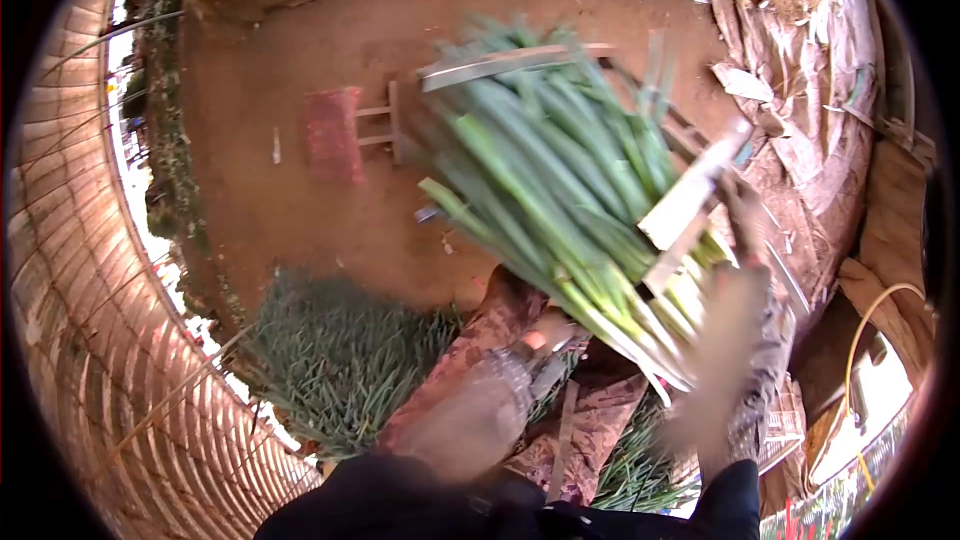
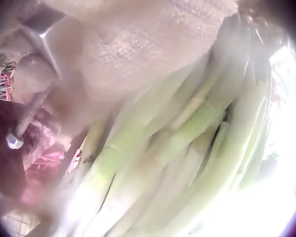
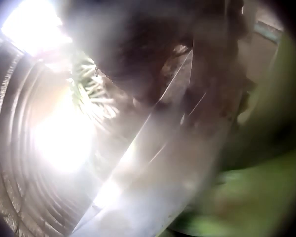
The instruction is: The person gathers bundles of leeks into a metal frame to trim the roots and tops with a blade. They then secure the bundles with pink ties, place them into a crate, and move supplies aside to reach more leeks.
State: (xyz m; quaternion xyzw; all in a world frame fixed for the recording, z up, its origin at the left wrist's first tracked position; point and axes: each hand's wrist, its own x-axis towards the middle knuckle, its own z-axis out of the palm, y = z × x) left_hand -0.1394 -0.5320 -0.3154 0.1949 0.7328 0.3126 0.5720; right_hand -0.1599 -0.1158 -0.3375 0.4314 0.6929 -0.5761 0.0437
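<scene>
On the brown floor (image 1: 250,220) lies a heap of green leaves (image 1: 340,360), left of the legs. Before the person is 1 big bundle of long green stalks (image 1: 540,150), pale ends toward the lower right. 1 pale board (image 1: 690,190) crosses its right edge. The right grip (image 1: 745,215) is near this board, the left grip (image 1: 545,330) beside the stalks; from blur, I cannot tell how far these 2 are closed, or on what.
</scene>
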